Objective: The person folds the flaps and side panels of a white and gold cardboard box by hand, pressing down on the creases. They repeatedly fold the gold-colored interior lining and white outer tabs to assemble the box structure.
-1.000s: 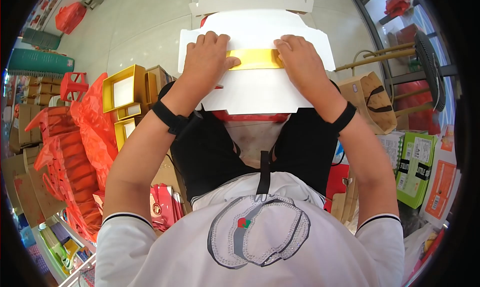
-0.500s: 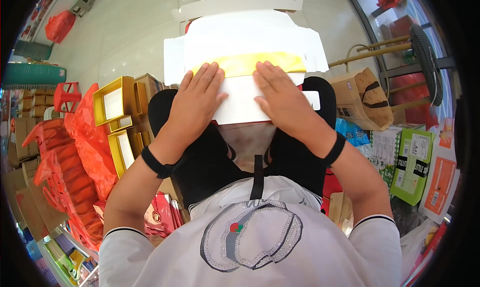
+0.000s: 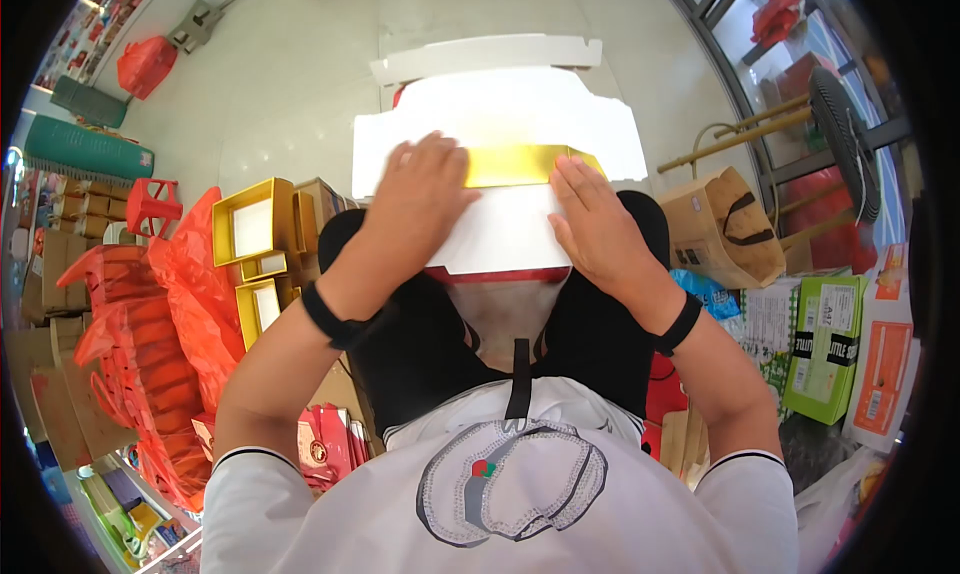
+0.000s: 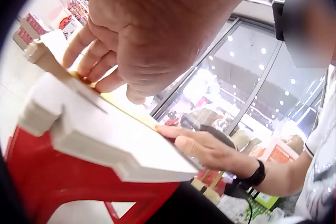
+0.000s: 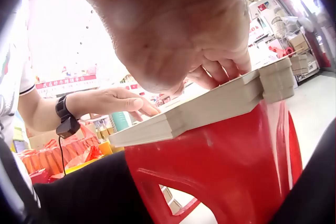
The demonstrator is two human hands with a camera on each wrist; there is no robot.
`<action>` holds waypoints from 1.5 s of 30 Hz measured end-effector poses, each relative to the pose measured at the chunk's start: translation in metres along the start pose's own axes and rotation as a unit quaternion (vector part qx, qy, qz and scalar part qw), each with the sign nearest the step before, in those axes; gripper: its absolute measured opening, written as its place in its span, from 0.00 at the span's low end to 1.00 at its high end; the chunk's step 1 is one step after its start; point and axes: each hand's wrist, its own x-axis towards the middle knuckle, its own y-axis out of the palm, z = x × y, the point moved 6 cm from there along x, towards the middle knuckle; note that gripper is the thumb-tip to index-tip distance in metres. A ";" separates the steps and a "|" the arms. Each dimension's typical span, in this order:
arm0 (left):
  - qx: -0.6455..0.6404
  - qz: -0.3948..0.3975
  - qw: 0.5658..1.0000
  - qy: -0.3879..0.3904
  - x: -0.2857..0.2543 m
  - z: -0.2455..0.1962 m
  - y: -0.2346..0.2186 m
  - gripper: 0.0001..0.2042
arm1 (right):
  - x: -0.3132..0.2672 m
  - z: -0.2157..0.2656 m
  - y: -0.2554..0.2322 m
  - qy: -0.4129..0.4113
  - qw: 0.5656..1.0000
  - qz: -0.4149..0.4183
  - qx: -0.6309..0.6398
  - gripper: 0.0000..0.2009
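Note:
A stack of flat white cardboard box blanks (image 3: 510,99) lies on a red plastic stool (image 5: 210,161), between the person's knees. Across the top blank runs a shiny gold strip (image 3: 515,164). My left hand (image 3: 415,209) rests at the strip's left end, its palm hiding that side of the board. Over the strip's right part lie the fingertips of my right hand (image 3: 605,219), fingers fairly straight and close together. The stack's thick layered edge (image 5: 220,108) shows in the right wrist view. In the left wrist view, the left fingers (image 4: 97,58) reach down onto the board.
Gold open boxes (image 3: 262,199) stand to the left, beside red plastic bags (image 3: 205,274). To the right are a brown paper bag (image 3: 725,229), a green box (image 3: 825,344) and a round-seated stool (image 3: 845,144) on its side. Tiled floor (image 3: 290,84) extends ahead.
Both hands first held the strip's ends, then lay flat on the near panel. Now they sit farther apart along the strip. The near white part looks narrower than a second ago. The head view has shifted.

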 end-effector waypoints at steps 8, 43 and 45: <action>-0.191 0.061 0.977 -0.068 0.041 0.008 0.025 0.13 | 0.003 -0.038 -0.033 0.012 0.999 -0.046 0.013 0.33; -0.153 0.023 0.988 0.015 -0.038 -0.010 -0.001 0.12 | 0.037 0.039 0.003 -0.098 0.990 -0.008 0.102 0.11; -0.194 0.016 0.980 -0.026 -0.034 0.007 0.003 0.08 | 0.046 0.033 0.007 -0.069 0.989 -0.003 0.128 0.09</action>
